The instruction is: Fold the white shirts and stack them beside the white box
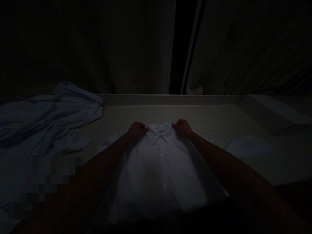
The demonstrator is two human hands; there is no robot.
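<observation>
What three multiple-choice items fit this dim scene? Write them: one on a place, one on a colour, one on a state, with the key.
1. Where does the crumpled cloth lie?
A. to the left of the shirt
B. on top of the shirt
C. hung on the curtain

2. What colour is the shirt with the collar?
A. red
B. white
C. black

3. How do the hands meet the shirt?
A. both grip it beside the collar
B. one rests on the hem
C. neither touches it

Key: 1 A, the crumpled cloth sits left of the shirt on the table. 2 B, the shirt shows pale white in the dim light. 3 A, the left hand and right hand pinch the fabric on either side of the collar.
</observation>
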